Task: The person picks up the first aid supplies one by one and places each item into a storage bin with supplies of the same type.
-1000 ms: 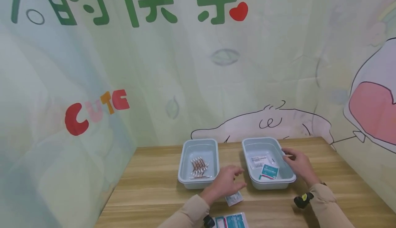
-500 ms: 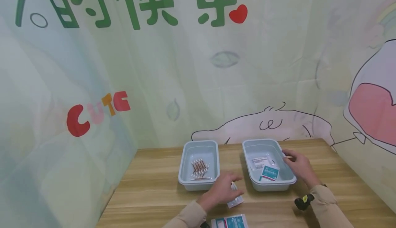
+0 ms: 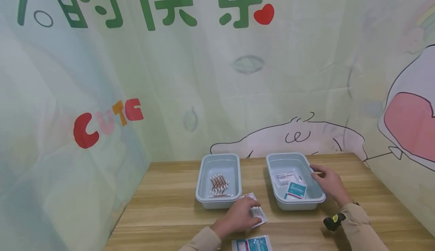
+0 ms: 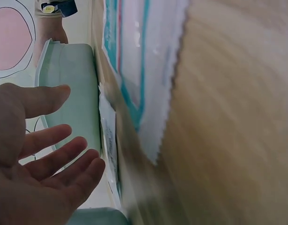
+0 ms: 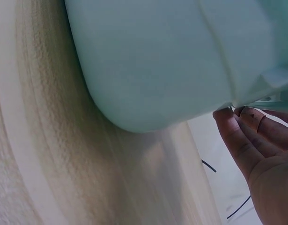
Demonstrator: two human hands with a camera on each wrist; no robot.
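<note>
My left hand (image 3: 234, 217) hovers over a small clear-and-white sachet (image 3: 259, 215) lying on the table between two light blue plastic bins. In the left wrist view the fingers (image 4: 69, 154) are spread and bent a little, apart from the sachet (image 4: 109, 136). My right hand (image 3: 329, 184) grips the right-hand bin (image 3: 299, 205) by its right rim, the thumb (image 5: 232, 133) pressed just under the lip. Inside that bin lie a teal-and-white sachet (image 3: 296, 190) and a clear packet with a white printed label (image 3: 284, 178).
The left-hand bin (image 3: 217, 205) holds several brown-stemmed, white-tipped swabs (image 3: 219, 182). Another teal-and-white packet (image 3: 254, 244) lies at the near edge of view on the wooden table (image 3: 163, 205). A printed cloth backdrop (image 3: 190, 77) rises behind the table.
My left hand has come down and slightly left and toward me, over the sachet, which shows more now. My right hand and both bins have stayed put.
</note>
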